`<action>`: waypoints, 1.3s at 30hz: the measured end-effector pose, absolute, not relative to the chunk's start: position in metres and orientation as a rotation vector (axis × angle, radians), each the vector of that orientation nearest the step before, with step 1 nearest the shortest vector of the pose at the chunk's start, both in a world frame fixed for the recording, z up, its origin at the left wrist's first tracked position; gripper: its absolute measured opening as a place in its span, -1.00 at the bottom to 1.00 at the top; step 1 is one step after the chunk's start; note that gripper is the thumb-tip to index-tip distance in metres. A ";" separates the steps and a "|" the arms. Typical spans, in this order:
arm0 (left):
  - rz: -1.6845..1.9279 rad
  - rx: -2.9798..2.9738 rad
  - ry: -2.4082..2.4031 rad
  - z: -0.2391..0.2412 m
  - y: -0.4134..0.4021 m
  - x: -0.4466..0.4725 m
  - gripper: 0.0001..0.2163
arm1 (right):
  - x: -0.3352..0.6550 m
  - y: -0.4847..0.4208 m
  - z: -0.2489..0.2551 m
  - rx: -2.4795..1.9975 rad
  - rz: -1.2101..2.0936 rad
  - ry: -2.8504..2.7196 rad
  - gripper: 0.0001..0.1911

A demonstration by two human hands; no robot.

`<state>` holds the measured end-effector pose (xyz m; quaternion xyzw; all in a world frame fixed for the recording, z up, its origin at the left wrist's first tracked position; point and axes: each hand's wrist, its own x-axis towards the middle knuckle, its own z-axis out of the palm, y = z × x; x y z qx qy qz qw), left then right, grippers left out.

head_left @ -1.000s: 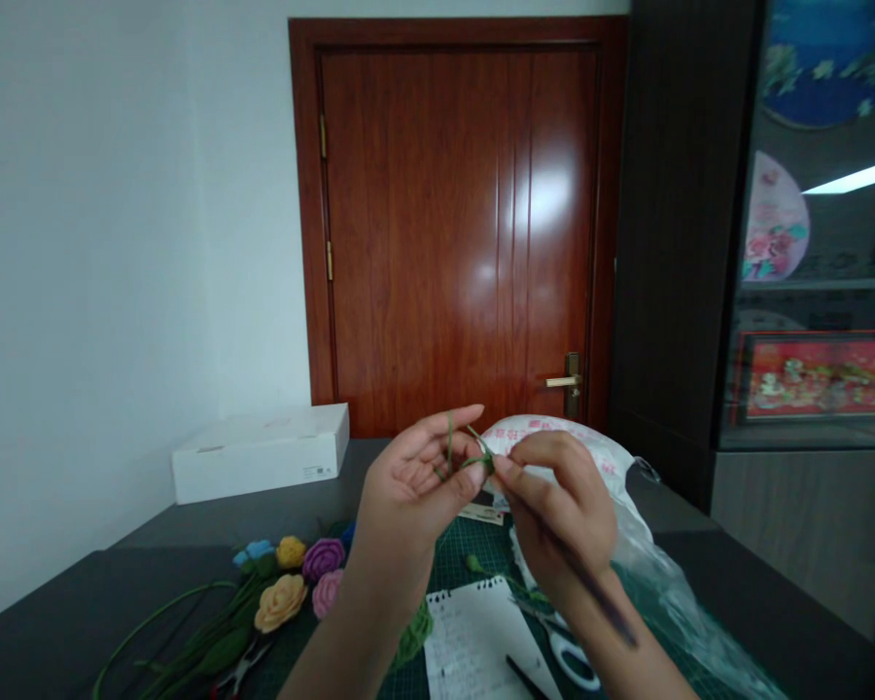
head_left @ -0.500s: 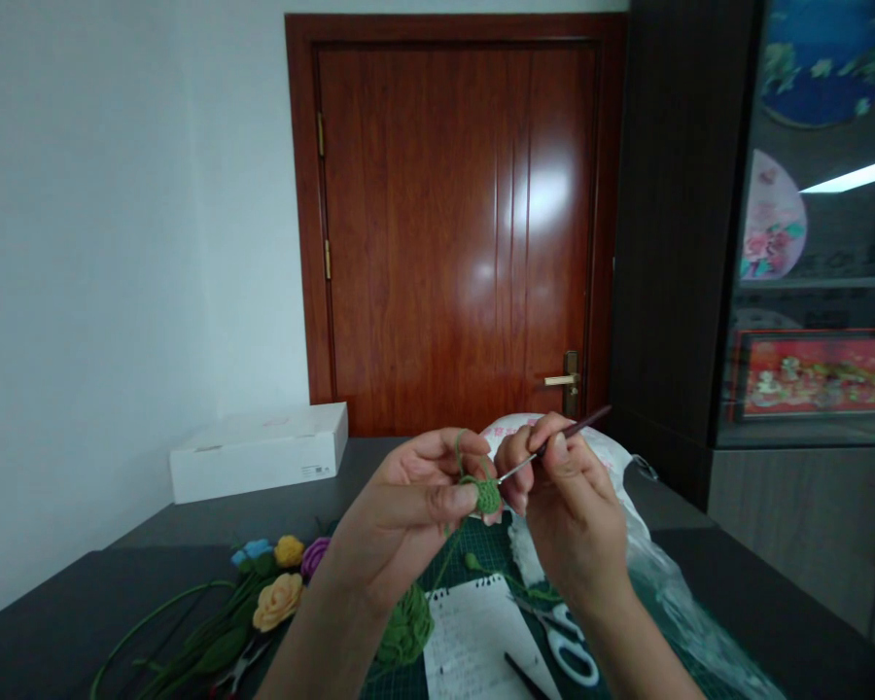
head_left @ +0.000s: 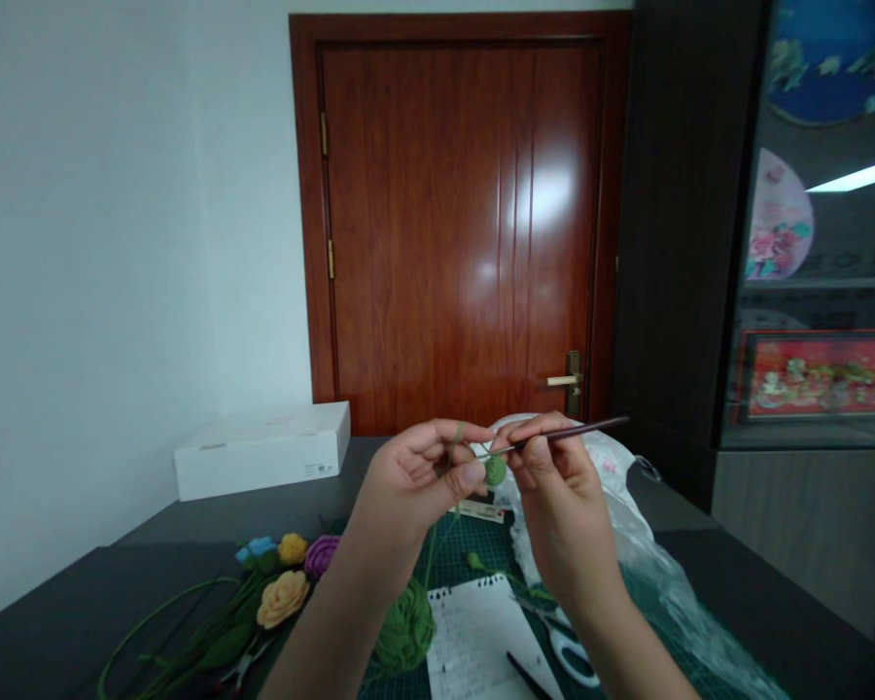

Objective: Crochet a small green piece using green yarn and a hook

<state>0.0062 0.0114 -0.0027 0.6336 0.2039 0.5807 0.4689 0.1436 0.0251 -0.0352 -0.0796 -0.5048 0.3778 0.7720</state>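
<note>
Left hand: thumb and a finger pinch a small green piece; index finger held out, green yarn looped over it.
Right hand: fingers closed around a hook, its dark handle pointing right.
Green piece: between both hands at the left thumb tip, raised above the cutting mat; the hook's tip is at its top edge.
Yarn ball: on the mat, just beside the left forearm.
Notebook: between the forearms, pen lying across it, scissors at its right edge.
Left side: flowers near the forearm; a stretch of dark table separates them from the white box.
Right side: plastic bag spreads close behind and beside the right hand.
</note>
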 end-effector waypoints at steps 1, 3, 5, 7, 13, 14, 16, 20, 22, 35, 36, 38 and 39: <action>1.444 1.615 0.548 -0.003 0.011 0.006 -0.84 | 0.143 0.025 -0.034 -0.151 0.866 -1.066 -0.86; 1.464 1.764 0.650 -0.004 0.011 0.004 -0.82 | 0.143 0.026 -0.033 -0.117 0.942 -1.026 -0.84; 1.466 1.924 0.691 -0.005 0.012 0.002 -0.74 | 0.143 0.027 -0.032 -0.107 0.980 -1.007 -0.83; 1.506 2.095 0.685 -0.005 0.012 0.000 -0.64 | 0.143 0.028 -0.032 -0.112 0.975 -0.996 -0.83; 1.627 2.056 0.593 -0.001 0.005 0.003 -0.64 | 0.143 0.027 -0.031 -0.136 0.927 -1.004 -0.79; 1.607 1.920 0.541 -0.001 0.003 0.006 -0.65 | 0.142 0.027 -0.031 -0.135 0.920 -1.005 -0.79; 1.585 1.672 0.488 -0.003 0.002 0.012 -0.62 | 0.141 0.026 -0.032 -0.129 0.909 -1.009 -0.80; 1.619 1.489 0.513 -0.006 0.001 0.022 -0.63 | 0.140 0.024 -0.032 -0.122 0.891 -1.019 -0.82; 1.635 1.466 0.540 -0.007 0.000 0.023 -0.67 | 0.140 0.023 -0.031 -0.128 0.865 -1.027 -0.81; 1.635 1.421 0.547 -0.003 0.000 0.018 -0.72 | 0.147 0.021 -0.028 -0.120 0.762 -1.105 -0.86; 1.636 1.419 0.563 -0.003 -0.001 0.018 -0.73 | 0.148 0.021 -0.028 -0.115 0.735 -1.123 -0.87; 1.640 1.410 0.581 -0.003 -0.002 0.018 -0.74 | 0.150 0.021 -0.027 -0.113 0.649 -1.165 -0.89; 1.645 1.406 0.580 -0.003 -0.002 0.018 -0.74 | 0.151 0.020 -0.028 -0.123 0.591 -1.186 -0.90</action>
